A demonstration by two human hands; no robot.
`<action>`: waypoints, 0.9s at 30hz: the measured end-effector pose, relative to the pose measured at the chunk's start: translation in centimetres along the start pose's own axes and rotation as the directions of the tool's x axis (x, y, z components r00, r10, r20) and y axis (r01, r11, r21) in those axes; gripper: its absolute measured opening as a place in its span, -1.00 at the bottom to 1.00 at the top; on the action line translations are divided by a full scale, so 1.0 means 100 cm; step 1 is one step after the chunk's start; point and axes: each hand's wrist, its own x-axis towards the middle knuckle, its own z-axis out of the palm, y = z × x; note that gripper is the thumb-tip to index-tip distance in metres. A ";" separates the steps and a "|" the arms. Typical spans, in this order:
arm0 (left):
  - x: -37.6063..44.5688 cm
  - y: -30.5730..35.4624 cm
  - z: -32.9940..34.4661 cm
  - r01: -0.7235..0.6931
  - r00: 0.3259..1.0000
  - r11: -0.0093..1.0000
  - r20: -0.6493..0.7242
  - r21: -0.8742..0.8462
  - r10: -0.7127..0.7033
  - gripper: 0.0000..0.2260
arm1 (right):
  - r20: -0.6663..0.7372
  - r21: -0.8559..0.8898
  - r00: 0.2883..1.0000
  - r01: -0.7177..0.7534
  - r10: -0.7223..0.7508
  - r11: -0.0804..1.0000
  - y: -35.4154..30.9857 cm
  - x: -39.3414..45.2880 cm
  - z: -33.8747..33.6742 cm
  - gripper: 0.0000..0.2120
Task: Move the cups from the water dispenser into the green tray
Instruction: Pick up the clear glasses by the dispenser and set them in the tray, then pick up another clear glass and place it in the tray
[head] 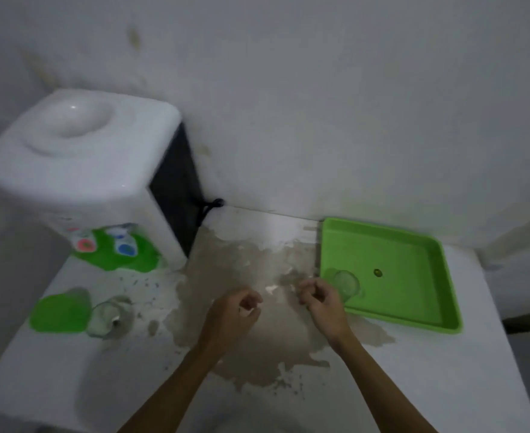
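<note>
One cup [345, 284] just beyond empty right grip [320, 300].

Dispenser [79, 157] white, black side panel, green tap plate with what look like pink and blue taps, blurred. Tray [392, 320] bright green; cups [346, 284] clear. Table [429, 385] white with a brownish stain.

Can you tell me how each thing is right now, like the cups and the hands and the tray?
Cup in the tray: clear, sitting in the near left corner.
Cup by the dispenser: on the table, not moved yet.
Green tray: flat on the table, holding one cup.
Water dispenser: upright, no bottle on top.
Left hand: loosely curled, holding nothing.
Right hand: loosely curled, holding nothing, beside the tray.
Table: stained in the middle.
</note>
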 end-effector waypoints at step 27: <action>-0.052 -0.186 -0.196 0.260 0.964 0.937 -0.109 0.233 -0.241 -0.34 | 0.392 -0.142 0.917 -0.025 0.079 0.990 -0.042 -0.030 0.280 -0.89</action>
